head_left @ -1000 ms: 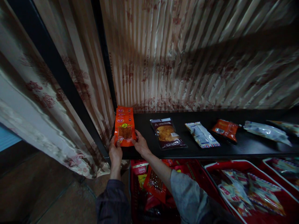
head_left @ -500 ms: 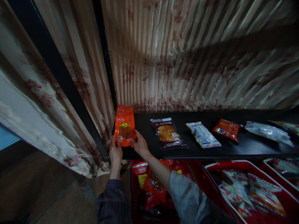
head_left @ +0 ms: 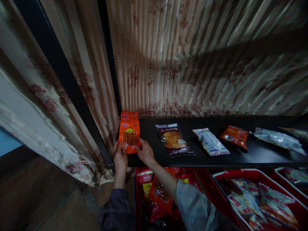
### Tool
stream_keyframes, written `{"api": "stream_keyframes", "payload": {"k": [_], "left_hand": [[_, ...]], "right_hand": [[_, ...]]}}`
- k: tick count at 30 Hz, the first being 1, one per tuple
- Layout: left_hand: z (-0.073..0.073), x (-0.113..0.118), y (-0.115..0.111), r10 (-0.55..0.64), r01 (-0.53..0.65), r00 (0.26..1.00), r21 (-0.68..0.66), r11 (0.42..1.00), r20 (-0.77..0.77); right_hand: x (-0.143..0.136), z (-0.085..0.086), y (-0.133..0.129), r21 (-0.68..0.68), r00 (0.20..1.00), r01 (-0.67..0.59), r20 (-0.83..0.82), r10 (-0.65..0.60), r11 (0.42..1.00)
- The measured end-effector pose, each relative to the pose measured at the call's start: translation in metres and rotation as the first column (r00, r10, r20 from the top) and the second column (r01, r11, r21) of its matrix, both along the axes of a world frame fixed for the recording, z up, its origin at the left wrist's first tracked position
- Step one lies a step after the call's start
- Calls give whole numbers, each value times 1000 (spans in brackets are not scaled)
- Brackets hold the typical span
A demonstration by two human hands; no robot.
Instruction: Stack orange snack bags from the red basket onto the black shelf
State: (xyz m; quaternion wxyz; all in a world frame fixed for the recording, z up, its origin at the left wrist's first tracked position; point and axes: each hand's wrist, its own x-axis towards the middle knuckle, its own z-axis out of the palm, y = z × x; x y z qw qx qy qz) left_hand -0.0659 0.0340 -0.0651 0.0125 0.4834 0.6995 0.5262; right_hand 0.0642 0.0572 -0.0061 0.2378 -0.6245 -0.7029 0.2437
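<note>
Below the shelf's front edge, nearest you, a red basket [head_left: 137, 208] holds mixed packets, your right forearm crossing above it. At the shelf [head_left: 150, 158]'s left end, your left hand [head_left: 120, 157] is closed on the lower left corner of the front orange packet [head_left: 130, 138], thumb over its face; your right hand [head_left: 145, 152] pinches its lower right side. This packet lies near the front left corner, overlapping more orange packets [head_left: 130, 114] that reach toward the back left corner. Pushing too hard could buckle it or drive those rear packets against the curtain [head_left: 154, 80] along the back edge; letting one side go early could skew it. A wide rightward elbow swing could knock the maroon packet [head_left: 173, 141], well apart along the shelf.
</note>
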Motion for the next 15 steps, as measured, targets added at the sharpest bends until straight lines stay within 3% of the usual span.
{"api": "stream_keyframes", "payload": {"k": [15], "left_hand": [[6, 12, -2, 48, -48, 998, -14, 999, -42]], "right_hand": [[2, -5, 1, 45, 998, -31, -44, 33, 999]]}}
